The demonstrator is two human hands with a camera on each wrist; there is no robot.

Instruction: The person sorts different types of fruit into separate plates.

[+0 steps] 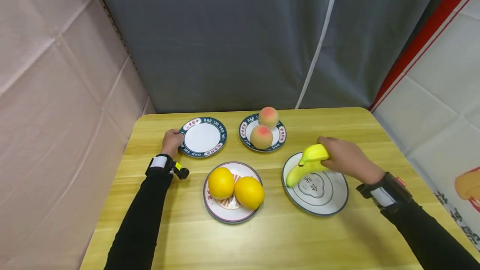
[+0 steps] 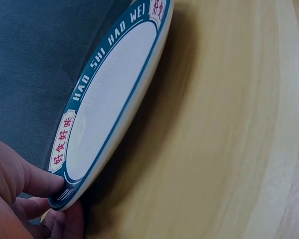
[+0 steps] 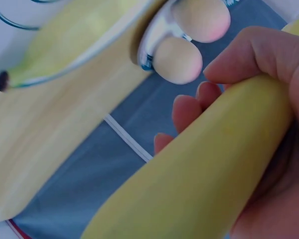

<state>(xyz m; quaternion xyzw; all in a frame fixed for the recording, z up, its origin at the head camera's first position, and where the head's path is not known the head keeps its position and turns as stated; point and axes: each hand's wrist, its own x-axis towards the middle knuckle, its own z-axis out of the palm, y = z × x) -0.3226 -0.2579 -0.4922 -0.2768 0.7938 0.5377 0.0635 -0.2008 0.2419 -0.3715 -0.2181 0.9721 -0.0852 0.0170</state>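
Note:
At the back left of the table, my left hand (image 1: 172, 142) pinches the rim of a bare white plate with a dark green lettered border (image 1: 202, 136), thumb on top and fingers below. In the left wrist view that plate (image 2: 112, 102) appears slanted, with its shadow on the wood. My right hand (image 1: 346, 157) grips a yellow banana (image 1: 315, 153) over a white plate with a thin dark rim (image 1: 330, 195). A second banana (image 1: 303, 173) lies on this plate, partly hidden by the held one. The right wrist view shows fingers and thumb wrapped around the held banana (image 3: 199, 164).
Two yellow-orange oranges (image 1: 235, 191) sit on a patterned plate (image 1: 228, 219) at the front middle. Behind it, two peaches (image 1: 261, 136) rest on a green-bordered plate (image 1: 245, 140). A grey curtain (image 1: 225, 53) hangs beyond the wooden table's (image 1: 210, 247) far edge.

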